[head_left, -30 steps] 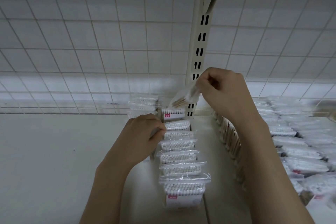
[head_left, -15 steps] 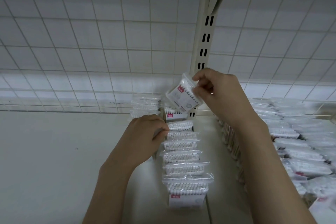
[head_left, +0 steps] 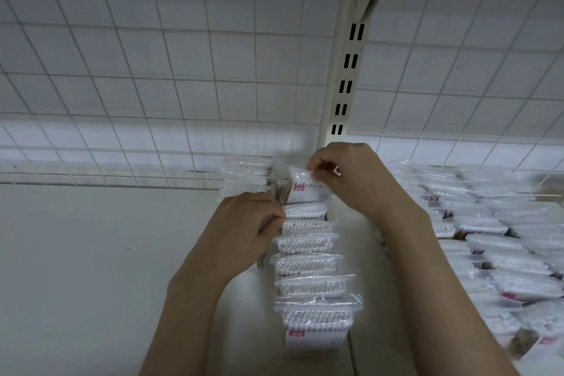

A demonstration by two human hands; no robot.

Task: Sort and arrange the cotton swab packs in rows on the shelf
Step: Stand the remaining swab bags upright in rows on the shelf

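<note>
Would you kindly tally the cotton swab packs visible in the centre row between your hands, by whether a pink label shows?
Packs with a pink label showing: 2, the front pack and the rear pack pinched by the right hand
Packs showing only swab tips: 5
Total: 7 visible in that row

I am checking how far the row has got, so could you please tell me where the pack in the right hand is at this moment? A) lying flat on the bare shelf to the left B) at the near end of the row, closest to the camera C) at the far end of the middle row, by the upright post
C: the right hand pinches the top of the pack at the far end of the middle row, just in front of the upright post.
</note>
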